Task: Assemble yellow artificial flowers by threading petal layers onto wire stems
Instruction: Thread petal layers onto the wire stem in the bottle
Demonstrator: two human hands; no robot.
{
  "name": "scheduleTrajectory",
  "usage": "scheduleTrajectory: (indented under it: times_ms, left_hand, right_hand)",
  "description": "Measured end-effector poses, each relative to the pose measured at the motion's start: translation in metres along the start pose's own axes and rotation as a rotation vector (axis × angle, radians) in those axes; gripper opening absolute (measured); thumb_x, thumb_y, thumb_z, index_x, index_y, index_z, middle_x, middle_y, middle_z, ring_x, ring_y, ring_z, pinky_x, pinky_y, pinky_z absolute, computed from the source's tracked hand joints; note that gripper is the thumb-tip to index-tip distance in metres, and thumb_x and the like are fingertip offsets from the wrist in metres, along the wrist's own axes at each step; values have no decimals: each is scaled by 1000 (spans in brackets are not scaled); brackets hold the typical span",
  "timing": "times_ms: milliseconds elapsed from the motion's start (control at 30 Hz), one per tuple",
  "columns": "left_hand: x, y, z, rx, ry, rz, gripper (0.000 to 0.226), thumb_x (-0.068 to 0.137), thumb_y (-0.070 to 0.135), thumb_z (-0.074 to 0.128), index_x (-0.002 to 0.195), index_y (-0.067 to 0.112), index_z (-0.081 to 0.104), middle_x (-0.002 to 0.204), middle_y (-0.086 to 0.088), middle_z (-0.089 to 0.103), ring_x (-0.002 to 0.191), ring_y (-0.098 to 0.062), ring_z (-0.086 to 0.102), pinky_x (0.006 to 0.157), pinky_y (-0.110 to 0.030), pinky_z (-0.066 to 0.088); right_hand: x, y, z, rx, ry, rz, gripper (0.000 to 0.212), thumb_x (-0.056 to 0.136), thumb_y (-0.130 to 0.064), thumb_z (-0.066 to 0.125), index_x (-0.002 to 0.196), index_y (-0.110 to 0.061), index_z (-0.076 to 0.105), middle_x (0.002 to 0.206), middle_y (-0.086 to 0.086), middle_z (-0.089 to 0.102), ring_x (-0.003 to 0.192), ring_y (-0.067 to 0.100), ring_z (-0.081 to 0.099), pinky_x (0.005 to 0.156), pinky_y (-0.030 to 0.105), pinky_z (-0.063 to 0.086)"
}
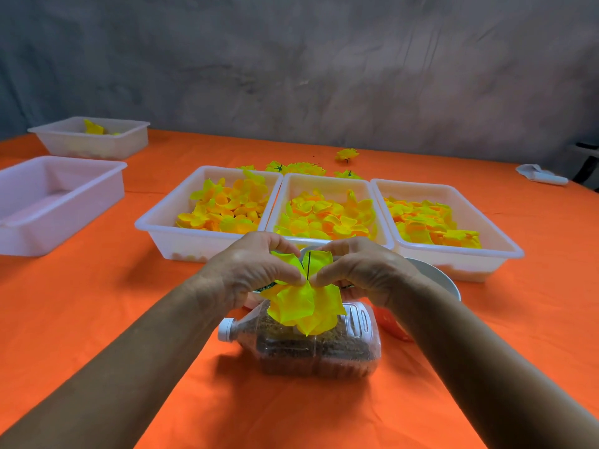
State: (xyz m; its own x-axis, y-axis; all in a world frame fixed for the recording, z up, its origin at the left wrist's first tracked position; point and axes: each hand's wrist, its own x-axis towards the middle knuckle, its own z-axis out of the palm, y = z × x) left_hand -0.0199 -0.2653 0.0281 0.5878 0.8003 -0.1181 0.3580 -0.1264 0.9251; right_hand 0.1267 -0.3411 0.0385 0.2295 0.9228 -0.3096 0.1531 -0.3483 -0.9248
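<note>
**Both hands pinching petal layer at wire stem**

Left hand [256, 270] and right hand [359, 270] meet at centre, above the bottle; thumb and forefinger of each curled in, pinching the yellow petal layer [304, 306] close to the wire stem [309, 264]; fingertips of the 2 hands nearly touching, one each side of the wire. Stem is a thin dark wire, approx. upright, its top end showing above the pinch point; petals hang below the hands, more yellow petal showing between them behind the wire.

Directly under the petals: clear plastic bottle [311, 345] lying on its side, white cap to the left, filled w/ brown granular matl. Round grey bowl [447, 280] partly hidden behind right hand; red item just right of bottle, type not discernible.

Beyond hands: 3 white trays side by side, left tray [162, 228], middle tray [327, 179], right tray [499, 247], each holding loose yellow-orange petals; finished flowers [304, 168] on orange tablecloth [97, 303] behind trays. Far left: 2 more white trays, well apart from the row.
</note>
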Motion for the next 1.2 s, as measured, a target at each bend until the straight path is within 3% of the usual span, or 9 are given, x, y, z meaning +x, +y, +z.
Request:
scheduleTrajectory:
  times_ms: [200, 433, 600, 700, 833, 967, 1100, 1200]
  left_hand:
    - [1, 0, -1, 2, -19, -20, 29, 66, 6, 81, 85, 23, 67, 75, 7, 52, 73, -11, 50, 58, -25, 35]
    - [0, 1, -1, 13, -23, -21, 44, 64, 4, 82, 103, 17, 65, 66, 4, 50, 62, -9, 48, 40, -9, 35]
    - [1, 2, -1, 38, -42, -10, 46, 65, 4, 81, 106, 18, 65, 79, 7, 53, 72, -10, 53, 58, -22, 41]
    - [2, 1, 0, 25, -43, -22, 45, 65, 1, 80, 104, 17, 64, 87, 0, 58, 78, -14, 56, 62, -24, 44]
    - [3, 0, 1, 41, -33, -30, 46, 63, 3, 81, 102, 20, 64, 88, -1, 59, 82, -17, 56, 63, -25, 44]
    - [6, -1, -2, -1, -18, -53, 38, 65, 6, 80, 96, 22, 64, 83, -5, 60, 83, -20, 57, 64, -26, 42]
    - [6, -3, -3, -13, -19, -54, 32, 67, 8, 79, 94, 21, 66, 82, -3, 60, 87, -20, 55, 65, -26, 38]
    - [6, -3, -1, -18, -22, -50, 27, 68, 4, 78, 87, 20, 67, 78, 1, 58, 82, -16, 53, 61, -25, 36]
  right_hand:
    - [0, 1, -2, -4, -34, 14, 41, 75, 9, 67, 112, -8, 63, 41, -9, 48, 36, 2, 47, 42, 15, 43]
    - [2, 4, -3, -43, -61, -9, 36, 71, 7, 70, 102, -12, 66, 71, 4, 58, 56, 10, 56, 56, 20, 46]
    - [4, 0, -2, -101, -61, -8, 25, 71, 8, 70, 85, -12, 66, 61, 1, 53, 51, 9, 51, 55, 20, 46]
    - [2, -2, -3, -88, -68, 4, 22, 73, 11, 68, 80, -10, 64, 45, -5, 48, 38, 5, 45, 44, 15, 44]
    - [-1, -3, -2, -78, -67, 16, 21, 74, 11, 66, 78, -9, 61, 36, -9, 43, 32, 3, 40, 41, 13, 43]
    - [-1, -2, -3, -55, -44, 24, 22, 75, 8, 68, 85, -11, 63, 47, -6, 49, 40, 4, 45, 49, 17, 44]
    - [-2, -1, -3, 36, -64, 33, 25, 79, 10, 64, 89, -13, 61, 41, -9, 54, 35, 1, 51, 39, 13, 42]
    - [-2, -2, 0, 36, -68, 23, 26, 77, 11, 64, 89, -11, 62, 42, -6, 56, 37, 3, 54, 41, 15, 45]
